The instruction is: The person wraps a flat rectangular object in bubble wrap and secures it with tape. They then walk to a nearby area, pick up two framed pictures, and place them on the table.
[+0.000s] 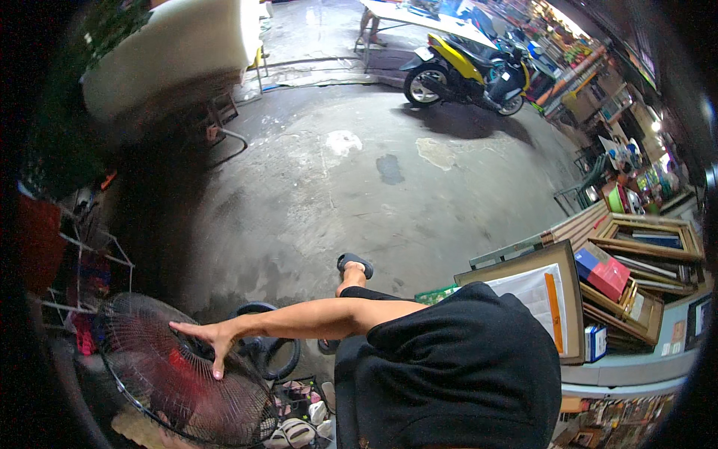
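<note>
My left hand (213,340) reaches out to the left with thumb and fingers spread. It lies at the wire guard of a black fan (247,408), near the guard's middle; whether it presses on the wires or hovers just over them, I cannot tell. Behind the guard shows a blurred reddish centre. Nothing is gripped in this hand. My right hand is out of the picture, with my black shirt (456,374) filling the lower middle.
Beside the fan are black tyre-like rings (283,359) and several shoes (292,432). At right, picture frames (636,247) and a red-and-blue box (602,271) crowd a counter. Across the concrete floor (299,187) stand a yellow-and-black scooter (464,71) and a white table (419,21).
</note>
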Demonstrator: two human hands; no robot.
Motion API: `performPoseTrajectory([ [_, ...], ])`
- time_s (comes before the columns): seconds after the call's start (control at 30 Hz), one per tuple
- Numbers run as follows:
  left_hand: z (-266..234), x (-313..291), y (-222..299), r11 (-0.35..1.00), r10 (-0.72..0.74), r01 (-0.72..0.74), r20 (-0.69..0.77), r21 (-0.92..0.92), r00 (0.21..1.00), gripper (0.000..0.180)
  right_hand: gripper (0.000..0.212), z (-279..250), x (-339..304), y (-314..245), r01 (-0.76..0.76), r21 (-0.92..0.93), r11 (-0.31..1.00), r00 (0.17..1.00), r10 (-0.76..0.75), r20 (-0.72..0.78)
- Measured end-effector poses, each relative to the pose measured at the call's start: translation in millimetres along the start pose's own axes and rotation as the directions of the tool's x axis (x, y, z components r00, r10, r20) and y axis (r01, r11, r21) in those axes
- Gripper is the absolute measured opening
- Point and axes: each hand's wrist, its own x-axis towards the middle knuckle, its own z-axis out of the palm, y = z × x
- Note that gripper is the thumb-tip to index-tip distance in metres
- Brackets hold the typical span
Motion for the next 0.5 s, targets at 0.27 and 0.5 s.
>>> performPoseTrajectory([
  [0.27, 15.9, 7.3, 14.2, 1.0, 0.03, -0.029, 0.037, -0.006, 0.999, 0.048, 0.148, -3.6, -42.9, -18.2, -0.117, 0.17, 0.979, 0.993, 0.12, -0.008],
  [0.5, -57.7, 39.1, -19.4, 0.999, 0.045, -0.046, -0.021, -0.017, 0.999, 0.049, 0.128, -13.5, -131.7, 21.8, -0.362, -0.173, 0.916, 0.931, 0.346, -0.114],
])
